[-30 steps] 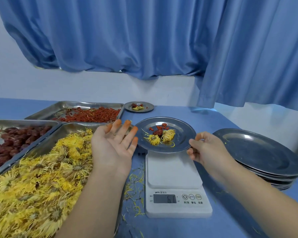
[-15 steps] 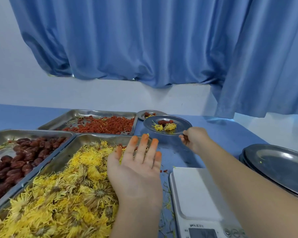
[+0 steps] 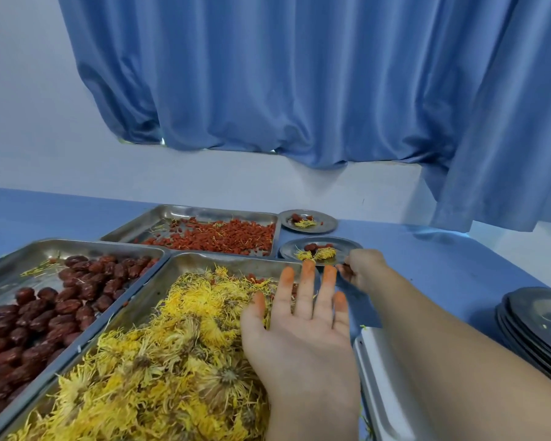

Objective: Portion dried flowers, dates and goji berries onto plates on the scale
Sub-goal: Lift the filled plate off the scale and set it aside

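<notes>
Two yellow flowers [image 3: 315, 254], dates, berries — plate [image 3: 341, 245] in right hand [image 3: 365, 270].

Three steel trays sit on the desk [image 3: 458, 265]: one of dried flowers [image 3: 159, 354], one of dates [image 3: 45, 310], one of goji berries [image 3: 217, 235]. Two small filled plates stand beyond them, a nearer one [image 3: 341, 245] and a farther one [image 3: 325, 221]. One stack of empty plates [image 3: 538, 323] lies at the right, its count unclear, alongside one scale [image 3: 392, 393] and two hands [image 3: 299, 342], [image 3: 363, 268].

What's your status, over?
Right hand gripping filled plate by its rim. Left hand open, empty, above flower tray. Nothing blocking.
</notes>
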The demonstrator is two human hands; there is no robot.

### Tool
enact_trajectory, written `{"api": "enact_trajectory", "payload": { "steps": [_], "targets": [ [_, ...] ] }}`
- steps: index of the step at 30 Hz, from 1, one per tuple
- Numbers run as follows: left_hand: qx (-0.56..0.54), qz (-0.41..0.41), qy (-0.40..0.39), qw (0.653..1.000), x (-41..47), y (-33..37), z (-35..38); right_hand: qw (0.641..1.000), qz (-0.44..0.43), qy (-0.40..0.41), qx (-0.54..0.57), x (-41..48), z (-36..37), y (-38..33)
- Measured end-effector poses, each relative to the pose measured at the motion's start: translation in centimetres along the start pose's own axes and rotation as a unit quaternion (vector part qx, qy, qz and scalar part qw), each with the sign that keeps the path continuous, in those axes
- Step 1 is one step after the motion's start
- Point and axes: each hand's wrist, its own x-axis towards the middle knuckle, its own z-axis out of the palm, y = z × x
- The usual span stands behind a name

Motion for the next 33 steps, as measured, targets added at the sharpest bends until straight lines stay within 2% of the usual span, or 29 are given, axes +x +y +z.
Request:
{"api": "enact_trajectory", "payload": {
  "steps": [5, 11, 13, 15, 16, 20, 22, 24, 30, 33],
  "targets": [
    [-0.005, 0.002, -0.007, 1.0, 0.0, 0.1, 0.0, 0.998, 0.027, -0.049, -0.001, -1.0, 1.4, -0.4],
    [-0.005, 0.0, -0.008, 1.0, 0.1, 0.2, 0.0, 0.978, 0.072, -0.195, -0.014, -2.0, 1.4, -1.1],
    [0.004, 0.002, -0.01, 1.0, 0.1, 0.1, -0.1, 0.971, 0.066, -0.225, -0.056, -3.0, 0.5, -1.5],
    [0.015, 0.004, -0.01, 1.0, 0.1, 0.0, -0.1, 0.963, -0.009, -0.193, -0.186, -4.0, -0.6, -2.0],
    [0.019, 0.006, -0.008, 1.0, 0.2, 0.0, -0.1, 0.948, -0.062, -0.173, -0.258, -4.7, -1.2, -2.1],
    [0.053, 0.01, -0.013, 0.998, 0.3, -0.2, -0.3, 0.834, -0.236, -0.154, -0.474, -8.3, -4.4, -2.4],
    [0.093, -0.004, -0.021, 0.995, 0.2, -0.4, -0.4, 0.791, -0.315, -0.147, -0.504, -10.5, -6.7, -2.5],
    [0.15, -0.032, -0.033, 0.988, 0.2, -0.9, -0.4, 0.77, -0.366, -0.134, -0.505, -12.6, -9.4, -2.6],
    [0.297, -0.11, -0.077, 0.945, 0.2, -3.0, -0.7, 0.757, -0.435, -0.041, -0.485, -16.8, -20.4, -1.3],
    [0.332, -0.124, -0.096, 0.93, 0.3, -3.6, -0.8, 0.705, -0.438, 0.028, -0.558, -17.4, -25.3, 0.4]
  ]
}}
